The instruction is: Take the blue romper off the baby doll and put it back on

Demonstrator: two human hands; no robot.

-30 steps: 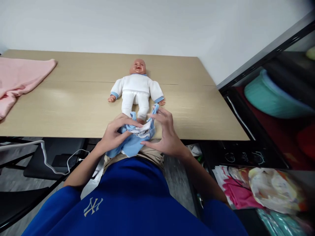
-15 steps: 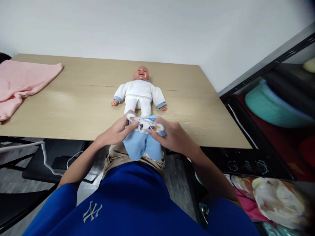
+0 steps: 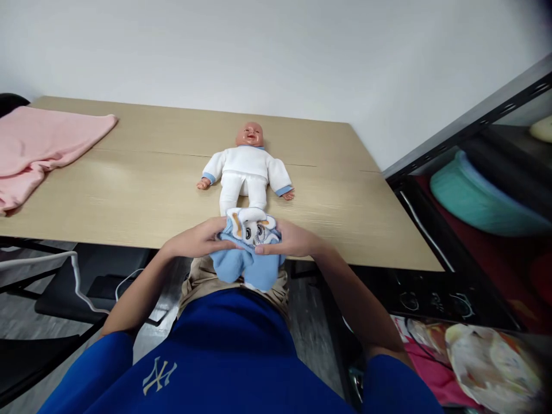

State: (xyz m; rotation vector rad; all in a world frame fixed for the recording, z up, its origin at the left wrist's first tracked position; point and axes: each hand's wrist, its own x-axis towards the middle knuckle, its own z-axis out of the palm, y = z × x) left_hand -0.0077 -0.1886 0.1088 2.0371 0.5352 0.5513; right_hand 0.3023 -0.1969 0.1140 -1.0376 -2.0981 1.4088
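left fingers [image 3: 222,245]: curled and pressed together, pinching the left edge of the blue garment [image 3: 248,267] just under its printed band.
right fingers [image 3: 268,249]: curled in the same way, pinching the right edge of the same garment; thumb not to be seen.
left hand [image 3: 195,242]: at the near edge of the table [image 3: 129,190], back of the hand up.
right hand [image 3: 295,241]: mirrored to the left one, just beside the feet of the doll [image 3: 246,169].
blue garment: bunched between both hands, printed cartoon band on top and touching the doll's feet; lower part hanging over the table edge toward the lap.
doll: on its back in the middle of the table, head away, dressed in a white top with blue cuffs and white trousers; feet hidden behind the band.
done, by judgement: garment gathered and brought to the feet; white clothes already on.
not done, by judgement: garment not yet over the legs; cannot tell if a foot is inside.
around: pink cloth [image 3: 43,138] at the far left of the table, well apart; dark shelf [image 3: 466,123] with a teal thing [image 3: 478,187] at the right; white cable [image 3: 80,276] below the table.
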